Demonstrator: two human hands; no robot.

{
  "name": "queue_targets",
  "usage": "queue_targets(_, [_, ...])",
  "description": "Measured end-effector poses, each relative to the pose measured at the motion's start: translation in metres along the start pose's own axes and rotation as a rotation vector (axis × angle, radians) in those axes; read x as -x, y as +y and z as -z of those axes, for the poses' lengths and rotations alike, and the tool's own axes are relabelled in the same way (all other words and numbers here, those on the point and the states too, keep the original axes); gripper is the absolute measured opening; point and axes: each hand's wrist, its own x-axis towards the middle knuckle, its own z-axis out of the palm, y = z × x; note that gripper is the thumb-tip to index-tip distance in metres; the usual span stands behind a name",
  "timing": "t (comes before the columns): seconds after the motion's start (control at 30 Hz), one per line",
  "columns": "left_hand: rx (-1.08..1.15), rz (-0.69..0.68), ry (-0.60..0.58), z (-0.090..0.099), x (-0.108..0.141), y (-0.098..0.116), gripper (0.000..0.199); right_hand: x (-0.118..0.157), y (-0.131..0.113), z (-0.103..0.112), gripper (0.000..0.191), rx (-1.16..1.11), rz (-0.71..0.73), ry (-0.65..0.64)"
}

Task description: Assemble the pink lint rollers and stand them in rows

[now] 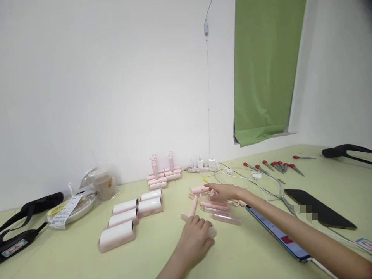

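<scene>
My left hand is low in the centre, its fingers curled round a small clear piece. Just beyond its knuckles lies a pink handle piece. My right hand reaches in from the right over a group of pink and clear parts, its fingertips at a pink roller piece; what its fingers hold, if anything, is hidden. Below it are a pink tube and a clear tube. Several white rolls in pink cases stand in rows to the left.
Assembled pink rollers are stacked by the wall, near a power strip with cables. Right: red-headed tools, a lit phone, a dark tablet. Left: a bagged cup, a wrapped bowl, black straps.
</scene>
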Motion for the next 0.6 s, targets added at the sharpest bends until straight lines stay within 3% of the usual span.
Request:
queue_targets(0.1, [0.018, 0.053, 0.035, -0.013, -0.017, -0.004, 0.043, -0.011, 0.001, 0.014, 0.05, 0.159, -0.106, -0.027])
queue_targets(0.23, [0.078, 0.193, 0.119, -0.008, -0.012, -0.022, 0.09, -0.015, -0.003, 0.032, 0.026, 0.314, -0.161, -0.009])
queue_targets(0.3, [0.145, 0.264, 0.12, -0.008, -0.008, -0.031, 0.091, -0.022, -0.012, 0.036, 0.017, 0.338, -0.136, 0.036])
queue_targets(0.4, [0.268, 0.324, 0.136, -0.017, -0.014, -0.04, 0.072, -0.051, -0.037, 0.027, 0.003, 0.301, -0.051, 0.125])
queue_targets(0.5, [0.317, 0.314, 0.187, -0.033, -0.028, -0.043, 0.066, -0.099, -0.073, 0.003, 0.018, 0.205, 0.004, 0.183])
queue_targets(0.6, [0.317, 0.288, 0.2, -0.04, -0.035, -0.043, 0.081, -0.152, -0.108, -0.026, 0.026, 0.064, -0.002, 0.241])
